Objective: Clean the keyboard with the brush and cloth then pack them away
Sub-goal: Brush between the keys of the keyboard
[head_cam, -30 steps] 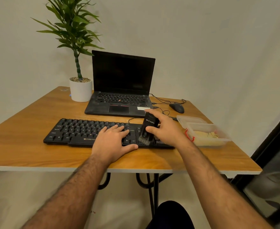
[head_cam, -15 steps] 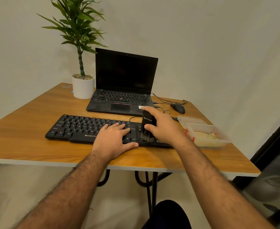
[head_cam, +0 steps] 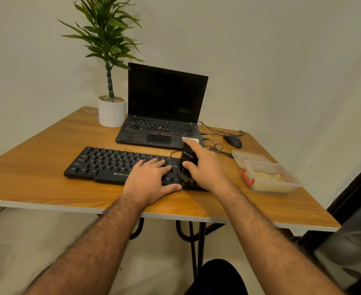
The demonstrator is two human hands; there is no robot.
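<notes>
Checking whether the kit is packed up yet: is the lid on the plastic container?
No, the plastic container stands open, with its lid lying on the table behind it.

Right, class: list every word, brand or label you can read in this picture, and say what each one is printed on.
"ZEBRONIC", cut off by the left hand: front edge of the black keyboard.
"Ctrl", "Alt": keys on the keyboard; most other key legends are too small to read.
White logo on the brush gripped by the right hand: too blurred to read.
Laptop keys and sticker: unreadable.
</notes>
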